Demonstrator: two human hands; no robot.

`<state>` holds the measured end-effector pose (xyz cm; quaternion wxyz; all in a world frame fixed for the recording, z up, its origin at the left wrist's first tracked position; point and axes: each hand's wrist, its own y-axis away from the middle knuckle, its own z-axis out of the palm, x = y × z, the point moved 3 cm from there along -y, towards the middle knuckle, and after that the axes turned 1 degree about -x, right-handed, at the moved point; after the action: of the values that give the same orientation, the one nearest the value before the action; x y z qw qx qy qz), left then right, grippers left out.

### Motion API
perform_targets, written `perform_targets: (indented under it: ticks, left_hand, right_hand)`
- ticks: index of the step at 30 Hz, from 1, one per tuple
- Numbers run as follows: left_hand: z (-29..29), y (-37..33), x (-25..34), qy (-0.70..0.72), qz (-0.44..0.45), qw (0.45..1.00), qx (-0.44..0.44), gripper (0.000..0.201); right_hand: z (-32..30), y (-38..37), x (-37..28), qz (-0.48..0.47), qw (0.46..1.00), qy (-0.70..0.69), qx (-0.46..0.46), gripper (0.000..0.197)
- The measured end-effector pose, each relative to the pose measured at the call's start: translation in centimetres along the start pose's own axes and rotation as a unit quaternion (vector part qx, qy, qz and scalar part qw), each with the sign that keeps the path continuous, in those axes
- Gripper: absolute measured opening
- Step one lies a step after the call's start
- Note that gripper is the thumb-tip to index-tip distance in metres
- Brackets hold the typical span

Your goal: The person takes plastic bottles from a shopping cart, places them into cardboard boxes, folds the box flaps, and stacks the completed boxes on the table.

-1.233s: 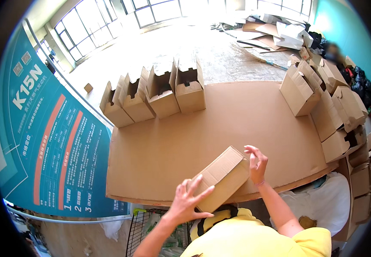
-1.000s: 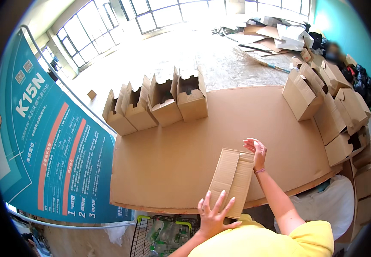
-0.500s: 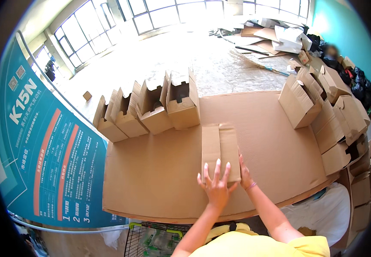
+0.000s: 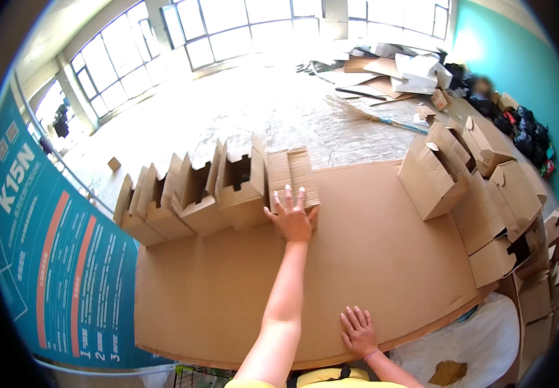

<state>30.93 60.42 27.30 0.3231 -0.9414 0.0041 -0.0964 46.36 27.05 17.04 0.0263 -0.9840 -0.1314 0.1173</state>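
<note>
left hand (image 4: 292, 218) on carton (image 4: 292, 167); right hand (image 4: 359, 333) on cardboard (image 4: 370, 258)

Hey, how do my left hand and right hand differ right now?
Your left hand is on a cardboard box; your right hand lies on the brown tabletop. The left hand is farther out; the right hand is nearer your body. The right hand has a thin wristband; the left hand shows none. Both are palm down.

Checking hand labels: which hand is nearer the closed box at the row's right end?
Left. The left hand is on the closed box; the right hand is apart from it, on the tabletop toward its near edge.
</note>
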Motion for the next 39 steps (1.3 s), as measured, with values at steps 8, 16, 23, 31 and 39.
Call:
perform_targets:
  ticks: [8,16,23,31,39]
  left_hand:
    - [4.3,-4.8,-0.7,-0.037,-0.018,0.996,-0.079,0.065]
    - [-0.7,2.1,-1.4,0.04,0.044,0.994,-0.092,0.073]
    - [-9.0,27.6,-6.9,0.1,-0.029,0.944,-0.313,0.071]
    - [-19.8,30.1,-20.0,0.018,-0.196,0.969,-0.149,0.063]
    - [-23.9,40.7,-26.8,-0.071,-0.321,0.942,-0.07,0.033]
  right_hand:
    - [-0.4,0.0,0.0,0.004,1.0,-0.002,-0.003,0.057]
    - [-0.6,0.0,0.2,0.003,0.999,-0.037,0.038,0.055]
    - [-0.5,-4.3,12.2,0.133,0.939,-0.199,0.248,0.067]
    - [-22.7,-20.4,34.3,0.227,0.92,0.093,0.304,0.081]
    - [-20.3,-22.9,35.6,0.228,0.928,0.0,0.294,0.029]
